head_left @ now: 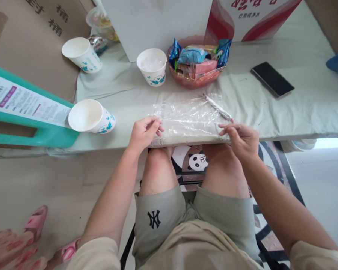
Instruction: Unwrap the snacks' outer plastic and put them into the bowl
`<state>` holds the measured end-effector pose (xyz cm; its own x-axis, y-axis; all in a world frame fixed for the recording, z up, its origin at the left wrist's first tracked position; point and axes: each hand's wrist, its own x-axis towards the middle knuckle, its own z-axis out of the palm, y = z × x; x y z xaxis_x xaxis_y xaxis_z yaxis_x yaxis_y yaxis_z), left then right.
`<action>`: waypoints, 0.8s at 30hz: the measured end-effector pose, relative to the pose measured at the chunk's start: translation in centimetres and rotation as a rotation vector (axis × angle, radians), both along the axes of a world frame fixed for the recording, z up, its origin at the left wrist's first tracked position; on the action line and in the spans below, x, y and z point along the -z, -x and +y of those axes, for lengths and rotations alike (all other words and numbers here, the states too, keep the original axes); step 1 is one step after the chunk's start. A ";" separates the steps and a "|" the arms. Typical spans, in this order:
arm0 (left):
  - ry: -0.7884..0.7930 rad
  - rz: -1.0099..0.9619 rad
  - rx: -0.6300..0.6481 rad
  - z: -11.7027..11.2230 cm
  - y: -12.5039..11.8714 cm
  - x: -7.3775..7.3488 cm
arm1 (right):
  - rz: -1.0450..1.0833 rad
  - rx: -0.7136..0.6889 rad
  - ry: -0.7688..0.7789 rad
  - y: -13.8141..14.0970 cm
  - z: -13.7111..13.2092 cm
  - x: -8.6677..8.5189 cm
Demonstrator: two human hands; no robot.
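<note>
A clear, crinkled plastic bag lies flat on the cloth-covered table, its near edge along the table's front. My left hand is at the bag's near left corner, thumb and fingers curled together on the film. At the near right corner is my right hand, its thumb pressed against bent fingers with the film's edge between them. The transparent film makes the exact grip hard to see. A white pen rests slantwise on the bag's right side, with its lower end close to my right fingertips.
White paper cups stand or lean at the left, beside a green plastic frame. Behind the bag are another cup and a pink bowl of wrapped snacks. A black phone lies at right. Someone's pink sandals show lower left.
</note>
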<state>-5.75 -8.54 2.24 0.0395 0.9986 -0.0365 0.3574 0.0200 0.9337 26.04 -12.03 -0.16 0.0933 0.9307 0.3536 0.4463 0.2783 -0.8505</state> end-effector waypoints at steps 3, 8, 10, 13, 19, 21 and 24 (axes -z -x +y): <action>0.010 0.083 -0.085 0.9 -0.4 0.0 | -0.004 0.130 0.220 0.8 1.2 -0.8; 0.036 0.264 -0.187 2.7 -0.6 0.0 | -0.064 0.239 0.423 1.5 3.3 -0.8; 0.025 0.182 -0.106 3.1 -0.4 0.2 | -0.010 0.236 0.421 1.4 3.6 -0.5; -0.020 0.012 0.058 3.3 -0.2 0.7 | 0.037 0.249 0.383 1.2 3.6 -0.2; 0.047 0.022 -0.030 3.2 -0.7 1.9 | -0.045 0.277 0.332 0.2 4.2 0.4; 0.067 0.099 -0.043 3.4 -0.8 1.8 | -0.064 0.246 0.319 -0.2 4.5 0.8; 0.078 0.217 -0.073 3.8 -0.8 1.5 | -0.114 0.231 0.245 -0.7 4.7 1.5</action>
